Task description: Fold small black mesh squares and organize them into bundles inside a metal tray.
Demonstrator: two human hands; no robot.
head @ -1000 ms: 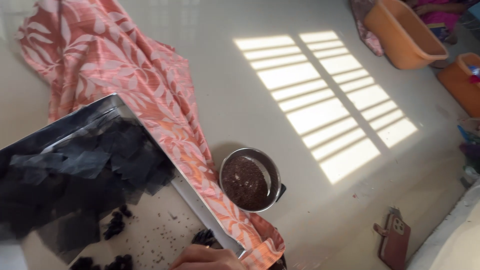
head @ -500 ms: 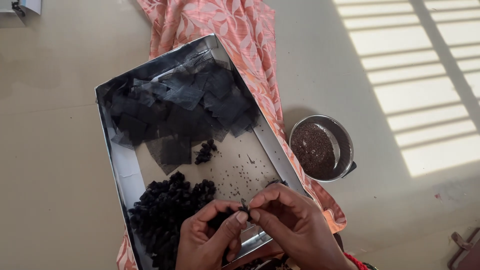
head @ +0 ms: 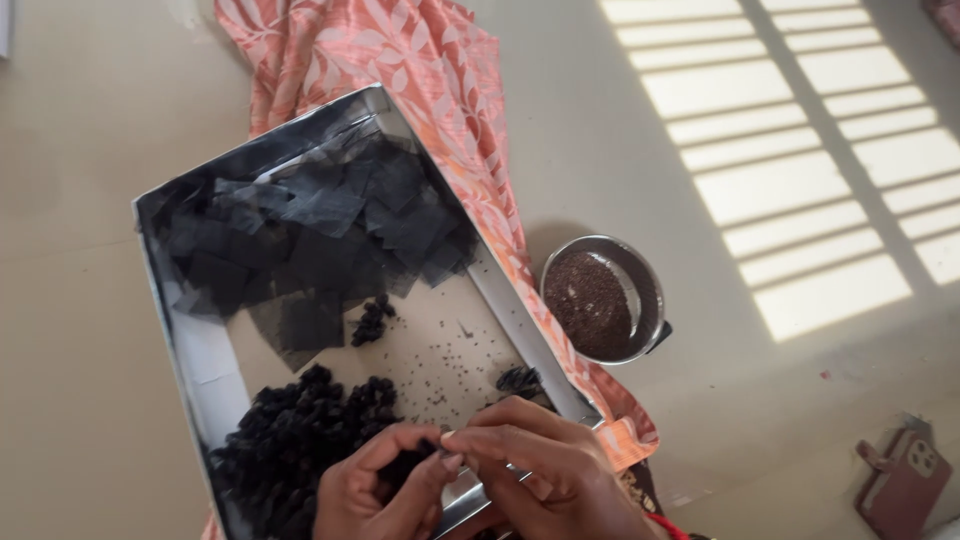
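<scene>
Step in hand: left hand (head: 385, 490) and right hand (head: 545, 470) pinch one small black bundle (head: 408, 462) together over tray (head: 180, 340), 6 o'clock. Next likely needs fingertip precision; seed bowl (head: 603, 298) at 3 o'clock.

- The left hand (head: 385, 490) and right hand (head: 545, 475) were cut off by the bottom edge.
- The small dark piece (head: 440, 445) between their fingertips was too small to identify.
- The phone (head: 905, 485) was partly cropped.

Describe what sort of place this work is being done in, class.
Probably the floor of a home: a smooth pale floor with window-barred sunlight, a patterned cloth under the tray, and a small metal bowl beside it.
</scene>
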